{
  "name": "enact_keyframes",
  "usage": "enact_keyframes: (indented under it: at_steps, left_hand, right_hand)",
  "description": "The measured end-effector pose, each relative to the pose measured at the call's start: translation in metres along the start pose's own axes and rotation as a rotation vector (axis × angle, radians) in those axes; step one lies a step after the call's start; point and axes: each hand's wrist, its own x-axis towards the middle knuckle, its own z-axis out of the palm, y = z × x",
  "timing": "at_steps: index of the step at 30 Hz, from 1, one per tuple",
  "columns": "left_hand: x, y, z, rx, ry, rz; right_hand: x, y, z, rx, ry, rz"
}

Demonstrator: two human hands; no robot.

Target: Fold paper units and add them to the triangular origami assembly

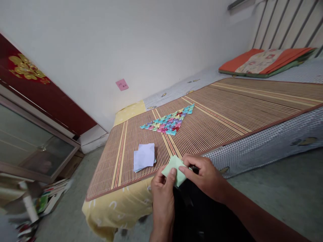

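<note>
A light green square of paper (176,169) is held over my lap at the bed's edge. My left hand (164,188) pinches its lower left side, the thumb lying on top. At its right side my right hand (202,173) grips the paper between thumb and fingers. Whether the paper has folds in it, I cannot tell. Just left of my hands, a loose stack of pale lilac paper squares (144,156) lies on the striped mat. Beyond it lies a triangular arrangement of small folded paper pieces (168,121) in blue, pink, yellow, red and purple.
A striped bamboo mat (214,117) covers the bed, with a yellow cloth (121,208) hanging over the near corner. Folded orange bedding (264,62) lies at the far right. A pink note (122,84) is on the wall. A glass-fronted cabinet (32,141) stands at left.
</note>
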Motion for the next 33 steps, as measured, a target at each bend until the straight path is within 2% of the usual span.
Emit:
enact_keyframes:
  at_steps: [2, 6, 15, 21, 30, 33]
  left_hand:
    - [0.000, 0.001, 0.001, 0.018, 0.032, 0.028]
    - [0.000, 0.001, -0.001, 0.063, 0.017, 0.064]
    - [-0.001, -0.004, -0.002, -0.071, -0.033, 0.013]
    - [-0.005, 0.004, 0.002, 0.082, 0.006, 0.033]
    - [-0.003, -0.003, 0.001, -0.089, -0.032, 0.018]
    - [-0.004, -0.002, 0.001, -0.078, -0.035, 0.029]
  right_hand:
    - [-0.001, -0.002, 0.001, -0.026, -0.041, -0.009]
    - [-0.002, -0.006, 0.002, -0.007, -0.085, 0.032]
    - [-0.005, -0.004, 0.004, 0.192, -0.002, 0.175]
    - [-0.006, -0.006, 0.003, 0.215, -0.006, 0.161]
    - [-0.005, -0.012, -0.001, 0.178, -0.018, 0.131]
    - [-0.006, -0.013, -0.001, 0.166, -0.026, 0.134]
